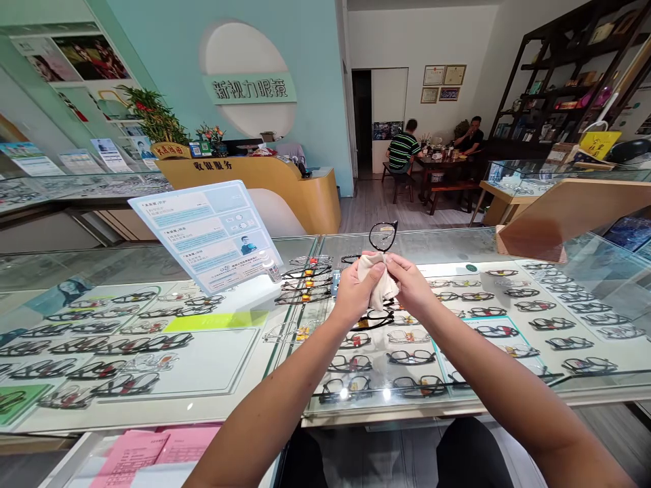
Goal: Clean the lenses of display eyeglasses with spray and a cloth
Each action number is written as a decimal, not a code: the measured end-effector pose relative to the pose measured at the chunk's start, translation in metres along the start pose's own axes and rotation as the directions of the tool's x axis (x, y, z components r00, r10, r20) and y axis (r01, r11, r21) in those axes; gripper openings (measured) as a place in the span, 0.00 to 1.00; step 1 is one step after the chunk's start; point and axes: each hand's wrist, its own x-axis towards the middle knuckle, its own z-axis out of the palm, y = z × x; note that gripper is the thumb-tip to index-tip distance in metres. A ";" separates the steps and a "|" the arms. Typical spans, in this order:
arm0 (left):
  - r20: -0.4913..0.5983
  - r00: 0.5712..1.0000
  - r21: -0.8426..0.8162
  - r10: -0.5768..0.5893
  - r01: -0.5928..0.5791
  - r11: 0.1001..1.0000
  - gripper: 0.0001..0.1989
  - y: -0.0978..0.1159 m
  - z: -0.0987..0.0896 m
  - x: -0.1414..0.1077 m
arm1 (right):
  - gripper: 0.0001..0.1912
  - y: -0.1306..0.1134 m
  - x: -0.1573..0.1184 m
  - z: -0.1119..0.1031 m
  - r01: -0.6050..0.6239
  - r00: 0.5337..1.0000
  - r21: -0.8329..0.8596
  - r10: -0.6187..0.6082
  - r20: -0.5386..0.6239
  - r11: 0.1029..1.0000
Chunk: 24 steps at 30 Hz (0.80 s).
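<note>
Above the glass counter, my left hand (352, 290) and my right hand (411, 283) meet around a pale beige cloth (378, 279). My left thumb presses on the cloth, and my right thumb and fingers pinch its other side. Out of the top of the cloth stands a pair of black-framed eyeglasses (383, 236), tilted, with one lens showing. The rest of the eyeglasses is hidden by cloth and fingers. Both hands are closed.
Under my hands is a glass display counter (300, 407) with rows of eyeglasses (411, 356). A printed sign (208, 234) stands to the left, a wooden board (574, 210) to the right. Pink papers (152, 451) lie below. Two people sit at a far table (440, 161).
</note>
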 end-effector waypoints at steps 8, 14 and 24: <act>0.125 0.991 -0.039 -0.057 0.063 0.997 0.30 0.000 -0.004 0.002 | 0.20 -0.005 0.003 -0.010 -0.012 0.998 0.009 0.013 -0.063 1.000; 0.141 0.970 -0.116 -0.196 0.213 0.970 0.35 -0.006 -0.017 0.016 | 0.16 -0.018 0.008 -0.022 0.105 0.991 -0.062 -0.109 -0.073 0.993; -0.010 0.978 -0.276 -0.208 0.198 0.941 0.37 -0.001 -0.029 0.031 | 0.14 -0.024 0.011 -0.037 0.187 0.977 -0.435 -0.123 0.172 0.881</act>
